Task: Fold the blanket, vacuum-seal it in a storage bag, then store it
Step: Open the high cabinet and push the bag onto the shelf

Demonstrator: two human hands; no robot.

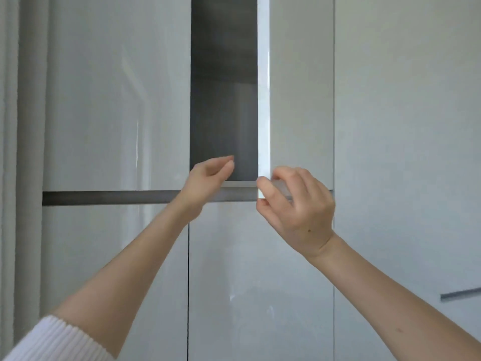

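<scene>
The upper cabinet door (pixel 302 87), glossy and pale grey, is standing partly open and showing its bright white edge. The right hand (pixel 294 207) is gripping it, with curled fingers (pixel 273 190) pinching the door's bottom corner. Just left of those fingertips, the compartment (pixel 223 113) is showing a dark grey, shadowed interior. Where the blanket is lying cannot be told from this view. The left hand (pixel 205 178) is reaching up in front of the opening's lower edge, its fingers (pixel 226 165) loosely extended, close together and holding nothing. Below both sets of fingers, a dark horizontal recess (pixel 104 198) is running across, with the glossy lower doors (pixel 260 269) under it. Far left of the left fingers, a grey curtain (pixel 28 100) is hanging. A white ribbed sleeve (pixel 52 340) is covering the left upper arm.
</scene>
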